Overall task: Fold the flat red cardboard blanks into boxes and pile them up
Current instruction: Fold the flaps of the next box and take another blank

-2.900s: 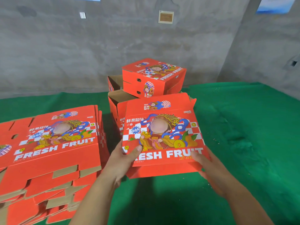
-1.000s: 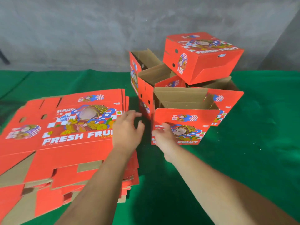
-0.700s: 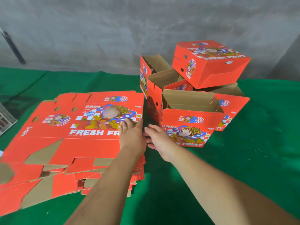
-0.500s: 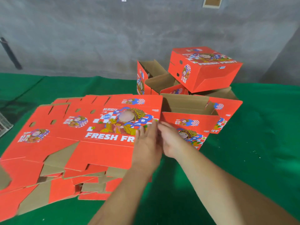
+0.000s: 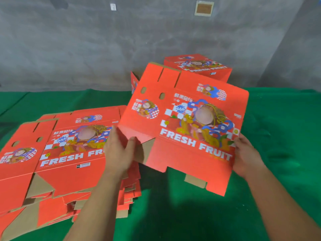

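A flat red cardboard blank (image 5: 184, 122) printed FRESH FRUIT is lifted above the green cloth, tilted, in front of me. My left hand (image 5: 118, 150) grips its lower left flap, thumb on top. My right hand (image 5: 246, 155) holds its right edge. To the left lies the stack of flat red blanks (image 5: 57, 153). Behind the lifted blank, a folded red box (image 5: 201, 66) tops the pile of folded boxes, which is mostly hidden.
A green cloth (image 5: 278, 136) covers the work surface and stretches right and toward me. A grey concrete wall (image 5: 104, 49) rises behind the boxes, with a small framed plate (image 5: 204, 8) on it.
Both hands took the top blank off the stack and lifted it to the right, in front of the folded boxes. Earlier the last folded box was set down at the pile.
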Demonstrator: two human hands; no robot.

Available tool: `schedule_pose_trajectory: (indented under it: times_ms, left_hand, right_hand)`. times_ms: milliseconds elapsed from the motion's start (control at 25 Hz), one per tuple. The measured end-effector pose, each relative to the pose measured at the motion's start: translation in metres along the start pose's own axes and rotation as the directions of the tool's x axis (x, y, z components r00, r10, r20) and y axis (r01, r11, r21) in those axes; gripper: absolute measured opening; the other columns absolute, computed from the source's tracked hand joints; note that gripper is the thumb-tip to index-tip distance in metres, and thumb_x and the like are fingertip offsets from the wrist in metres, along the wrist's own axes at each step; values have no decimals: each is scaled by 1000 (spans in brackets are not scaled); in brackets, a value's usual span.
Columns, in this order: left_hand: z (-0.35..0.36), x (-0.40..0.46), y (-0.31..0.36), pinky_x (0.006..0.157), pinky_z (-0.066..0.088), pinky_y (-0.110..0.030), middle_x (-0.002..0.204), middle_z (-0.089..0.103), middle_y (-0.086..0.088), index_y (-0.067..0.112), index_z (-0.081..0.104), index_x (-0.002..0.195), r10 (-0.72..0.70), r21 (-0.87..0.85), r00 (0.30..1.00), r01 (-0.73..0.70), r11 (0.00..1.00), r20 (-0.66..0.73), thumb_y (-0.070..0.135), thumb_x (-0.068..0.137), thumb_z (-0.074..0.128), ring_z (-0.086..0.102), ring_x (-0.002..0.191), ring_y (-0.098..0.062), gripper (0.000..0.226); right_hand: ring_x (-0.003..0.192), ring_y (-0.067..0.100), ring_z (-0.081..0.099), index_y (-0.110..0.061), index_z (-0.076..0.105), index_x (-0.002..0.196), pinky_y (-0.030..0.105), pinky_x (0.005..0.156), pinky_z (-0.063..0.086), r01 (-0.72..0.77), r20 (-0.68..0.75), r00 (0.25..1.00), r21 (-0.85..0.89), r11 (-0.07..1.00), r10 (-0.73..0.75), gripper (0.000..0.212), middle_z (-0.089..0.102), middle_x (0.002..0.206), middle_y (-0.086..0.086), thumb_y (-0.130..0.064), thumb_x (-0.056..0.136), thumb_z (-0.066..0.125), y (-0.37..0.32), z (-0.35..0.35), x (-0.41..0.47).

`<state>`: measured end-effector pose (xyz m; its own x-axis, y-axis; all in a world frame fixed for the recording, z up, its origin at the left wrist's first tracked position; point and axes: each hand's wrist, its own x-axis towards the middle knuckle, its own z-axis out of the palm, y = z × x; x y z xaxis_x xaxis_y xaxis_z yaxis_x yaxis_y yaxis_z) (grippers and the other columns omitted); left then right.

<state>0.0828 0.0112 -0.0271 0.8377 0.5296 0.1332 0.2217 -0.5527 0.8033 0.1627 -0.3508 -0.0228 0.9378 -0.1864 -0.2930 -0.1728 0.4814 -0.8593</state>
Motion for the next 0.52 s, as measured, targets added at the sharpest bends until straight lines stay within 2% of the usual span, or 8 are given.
schedule_pose_trajectory:
  times_ms: [80, 120, 200, 280, 400, 520]
  left_hand:
    - [7, 3, 7, 111, 41, -51, 139, 61, -16, 8, 50, 147, 44, -95, 996, -37, 995, 72, 53, 90, 57, 55, 130, -38, 72]
    - [11, 1, 13, 109, 44, -52, 133, 64, -12, 12, 55, 142, 55, -136, 995, -43, 990, 87, 59, 87, 54, 58, 126, -34, 73]
    - [19, -7, 23, 111, 43, -51, 136, 62, -6, 17, 54, 144, 7, -255, 995, 20, 967, 102, 66, 82, 54, 57, 127, -27, 79]
    - [26, -17, 31, 116, 41, -49, 139, 57, 2, 21, 49, 147, -16, -339, 988, 67, 938, 152, 70, 80, 55, 54, 129, -18, 83]
    - [34, -32, 40, 114, 42, -40, 136, 58, 13, 29, 49, 143, 33, -420, 977, 60, 906, 212, 75, 80, 55, 56, 126, -4, 78]
    - [45, -54, 49, 99, 46, -26, 132, 63, 16, 38, 51, 136, 122, -438, 939, 34, 898, 322, 82, 79, 50, 57, 109, 18, 73]
  right_hand:
    - [79, 22, 79, -23, 72, 107, 42, 58, 63, 0, -99, 995, 25, 1000, 2, 27, 80, 99, 5, -16, 109, 45, -6, -23, -4]
    - [83, 22, 78, -22, 72, 112, 44, 64, 64, 1, -136, 991, 19, 1000, 2, 26, 80, 100, 5, -17, 106, 48, -6, -32, -6]
    - [93, 25, 77, -20, 73, 119, 48, 81, 63, -16, -212, 977, -9, 1000, 14, 26, 79, 108, 7, -22, 98, 58, -6, -47, -13]
    - [91, 27, 77, -18, 74, 117, 50, 87, 61, -56, -286, 957, -4, 998, 53, 30, 79, 108, 8, -29, 90, 68, -7, -62, -20]
    - [76, 26, 76, -17, 72, 115, 53, 87, 60, -77, -312, 947, 28, 997, 82, 32, 78, 110, 10, -33, 87, 70, -3, -77, -30]
    - [80, 26, 72, -15, 67, 129, 52, 90, 59, -120, -297, 945, 73, 990, 136, 43, 74, 115, 11, -34, 91, 66, 8, -81, -41]
